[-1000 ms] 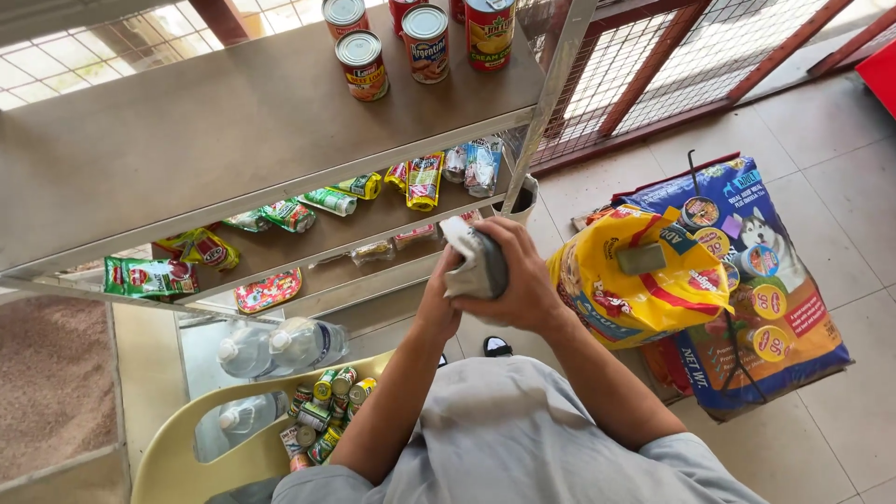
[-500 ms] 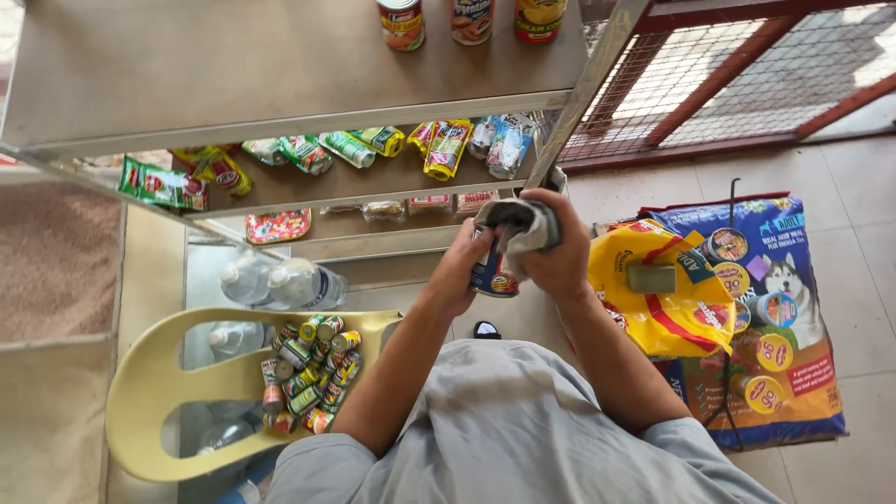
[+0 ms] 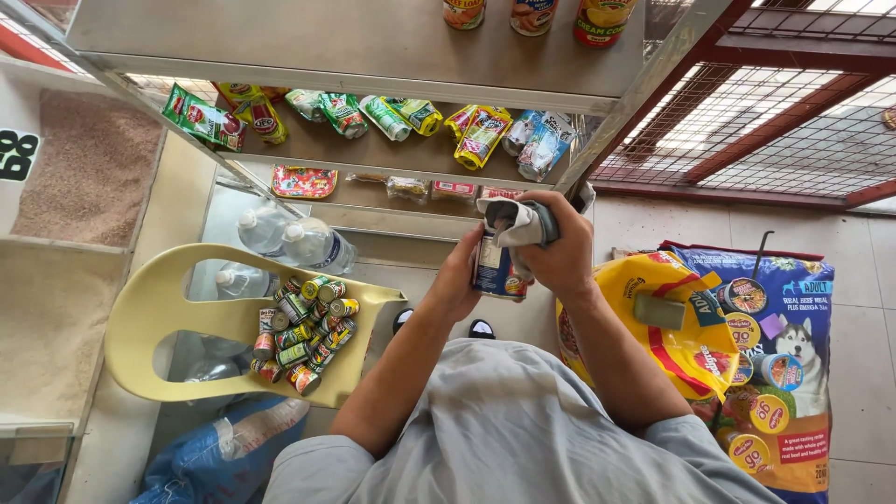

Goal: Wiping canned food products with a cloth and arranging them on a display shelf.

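My left hand (image 3: 457,280) grips a small tin can (image 3: 495,269) with a blue label, held in front of my chest. My right hand (image 3: 557,245) presses a grey cloth (image 3: 516,221) over the can's top. Both hands are close together, below the edge of a metal shelf (image 3: 355,47). A yellow plastic chair (image 3: 168,308) at my left carries a pile of several more small cans (image 3: 303,331).
Three cans (image 3: 532,14) stand on the top shelf. Sachets and snack packs (image 3: 373,117) lie on the lower shelves. Water bottles (image 3: 289,245) stand under the rack. Pet food bags (image 3: 737,345) lean at my right. Bins of grain (image 3: 84,159) are at far left.
The view has shifted so the shelf sits higher and the chair shows fully. My hands stay together on the can, and the cloth has moved over its top.
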